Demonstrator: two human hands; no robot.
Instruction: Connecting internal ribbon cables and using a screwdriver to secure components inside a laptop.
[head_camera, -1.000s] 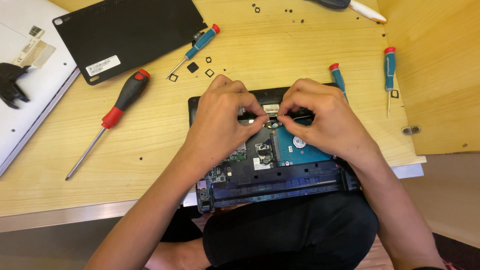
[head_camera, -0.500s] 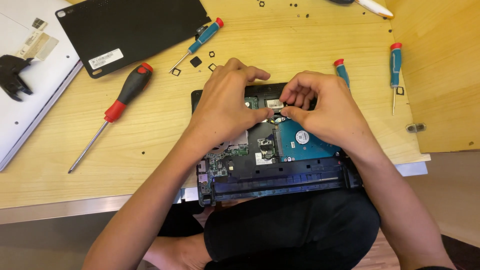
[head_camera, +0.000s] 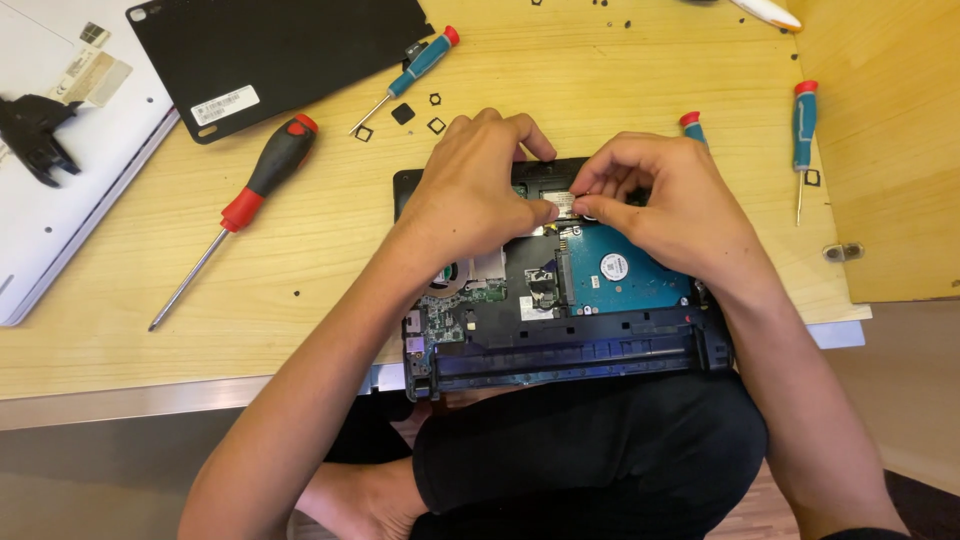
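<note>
Both hands arch over the opened laptop (head_camera: 560, 300) at the desk's (head_camera: 300, 260) near edge. The left hand (head_camera: 475, 190) and right hand (head_camera: 665, 205) pinch together on a small silver card (head_camera: 563, 204) above the blue drive (head_camera: 625, 275). Screwdrivers lie close on both sides.

both forearms reach forward, left hand (head_camera: 470, 190) and right hand (head_camera: 665, 200) curled, fingertips pinched nearly together.
</note>
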